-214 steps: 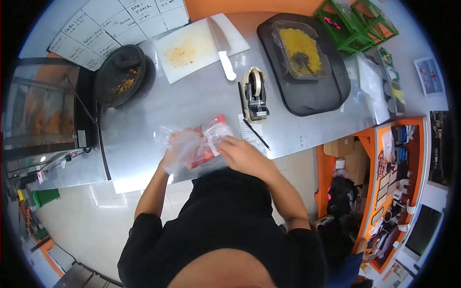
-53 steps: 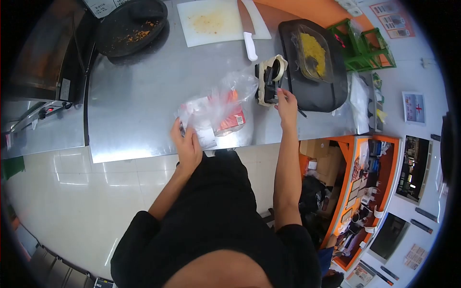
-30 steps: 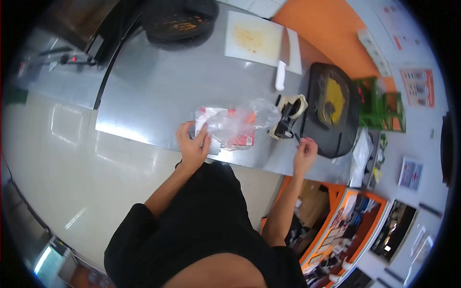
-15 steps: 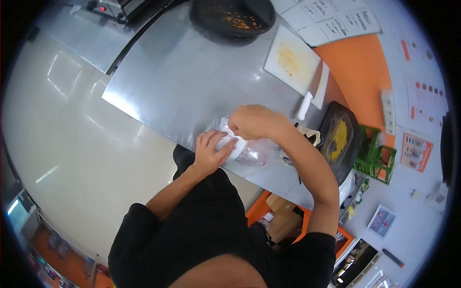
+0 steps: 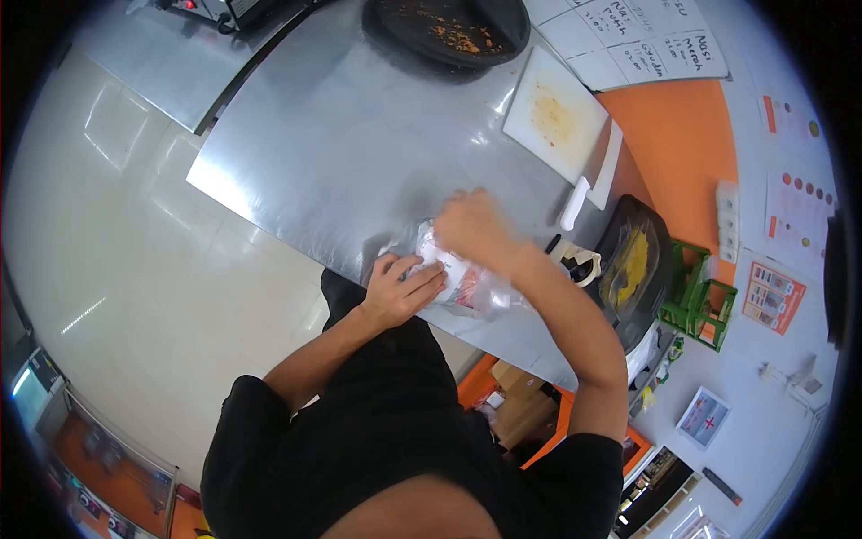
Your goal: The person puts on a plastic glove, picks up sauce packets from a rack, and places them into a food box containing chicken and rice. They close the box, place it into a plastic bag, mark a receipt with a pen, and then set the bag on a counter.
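On the steel table [image 5: 296,144], near its front edge, lies a clear plastic bag [image 5: 476,292] with a white label or paper and something reddish under the plastic. My left hand [image 5: 401,289] rests on the bag's left part, fingers spread over the white piece. Just above and to the right, my right hand [image 5: 471,225] is over the bag's upper edge, smeared by motion, so its fingers and anything in them cannot be made out.
A black pan [image 5: 449,36] with brown crumbs stands at the top. Right of it are a stained white cutting board [image 5: 557,117], a white-handled knife [image 5: 575,203], a black tray [image 5: 664,242] with yellow food and a green crate [image 5: 687,301].
My right hand has shifted slightly up and right and is now blurred. More of the white piece and the reddish contents shows. The whole view has moved a little.
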`<state>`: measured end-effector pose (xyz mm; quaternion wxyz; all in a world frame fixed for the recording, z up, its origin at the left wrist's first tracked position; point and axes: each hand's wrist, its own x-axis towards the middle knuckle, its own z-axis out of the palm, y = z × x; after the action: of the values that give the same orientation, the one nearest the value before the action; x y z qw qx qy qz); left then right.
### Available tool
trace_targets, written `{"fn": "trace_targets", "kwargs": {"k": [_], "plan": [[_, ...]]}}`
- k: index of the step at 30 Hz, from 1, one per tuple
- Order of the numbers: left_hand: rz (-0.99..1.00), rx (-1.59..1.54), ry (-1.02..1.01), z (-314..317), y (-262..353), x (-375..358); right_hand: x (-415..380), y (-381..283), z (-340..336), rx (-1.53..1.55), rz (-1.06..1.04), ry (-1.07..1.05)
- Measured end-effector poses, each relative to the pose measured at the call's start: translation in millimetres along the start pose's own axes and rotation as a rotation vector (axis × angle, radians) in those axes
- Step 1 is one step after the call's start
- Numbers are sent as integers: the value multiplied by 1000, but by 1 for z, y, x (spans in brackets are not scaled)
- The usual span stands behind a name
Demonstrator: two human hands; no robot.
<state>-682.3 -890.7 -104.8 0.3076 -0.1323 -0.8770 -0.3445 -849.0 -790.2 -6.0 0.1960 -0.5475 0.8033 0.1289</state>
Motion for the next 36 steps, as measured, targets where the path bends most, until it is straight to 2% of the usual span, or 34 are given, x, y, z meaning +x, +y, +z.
{"fn": "trace_targets", "kwargs": {"k": [4,6,7,9,10,11,12,13,14,15,16,17,18,19,21,23,24,25,26,27,28,31,32,34,35,36], "plan": [[28,-5,-37,-1,-2,2,-16,64,-8,139,133,-38],[21,-78,-42,5,-5,-9,-44,84,-14,337,348,136],[50,-93,-52,7,-6,-14,-58,84,-7,343,380,150],[-457,-344,71,13,-1,-22,-105,75,29,974,588,270],[-680,-612,7,11,0,-21,-125,59,55,1153,626,301],[-660,-566,-146,12,-12,-25,-138,36,86,1329,668,355],[-733,-633,-336,15,-27,-45,-146,9,114,1585,640,518],[-1028,-675,-352,13,-27,-39,-143,-22,132,1552,709,716],[-1319,-684,-395,13,-25,-32,-133,-43,138,1498,875,971],[-1127,-893,-267,25,-38,-48,-128,-58,140,1548,1034,1037],[-1041,-988,-204,23,-20,-34,-120,-66,164,1256,1062,1103],[-1172,-966,-120,22,4,-16,-131,-83,142,1590,899,1305],[-1095,-1043,-193,16,14,-12,-91,-100,180,1409,1042,1598],[-962,-960,-192,15,19,-17,-106,-116,173,1334,948,1584],[-947,-901,-182,10,33,-17,-122,-126,186,1601,1073,1269],[-878,-817,-218,-9,66,-23,-205,-157,163,1811,914,1232],[-850,-813,-250,-11,91,-26,-232,-172,177,1800,927,1280],[-820,-827,-271,-9,129,-28,-255,-186,195,1767,845,1353],[-866,-864,-294,-10,170,-31,-281,-201,208,1737,759,1415],[-916,-899,-315,-4,204,-32,-310,-219,224,1727,767,1444],[-901,-905,-333,12,230,-37,-345,-238,237,1657,874,1536],[-837,-988,-633,69,307,-67,-433,-278,289,1336,1173,1708],[-795,-1033,-715,95,337,-76,-463,-288,301,1324,1183,1720],[-745,-1049,-797,145,395,-84,-518,-304,324,1452,1369,1838],[-734,-1060,-819,169,427,-90,-542,-312,343,1432,1392,1854],[-755,-1140,-914,192,457,-94,-562,-319,366,1311,1502,1926]]}}
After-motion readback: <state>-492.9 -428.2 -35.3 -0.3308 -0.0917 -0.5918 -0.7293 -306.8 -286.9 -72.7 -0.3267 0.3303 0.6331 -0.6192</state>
